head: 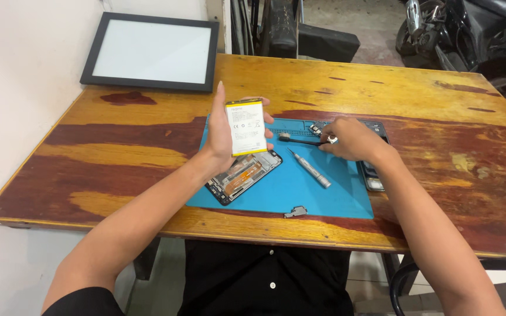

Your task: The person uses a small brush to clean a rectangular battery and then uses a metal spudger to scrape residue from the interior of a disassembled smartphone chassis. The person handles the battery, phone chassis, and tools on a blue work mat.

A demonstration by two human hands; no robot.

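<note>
1. The left hand (221, 137) holds a flat white-and-yellow rectangular phone battery (246, 127) upright above the mat, thumb at the left edge and fingertips wrapping its right edge.
2. Under it lies the opened black phone body (242, 176), its orange flex cable and inner frame bare, so the battery already looks lifted out.
3. The right hand (352, 139) rests on the blue rubber work mat (300, 193), fingers curled and pinching the handle of a thin black brush (297, 139).
4. A slim grey metal screwdriver (311, 168) and a small grey metal bracket (296, 212) lie loose on the mat; reassembly appears still undone.
</note>
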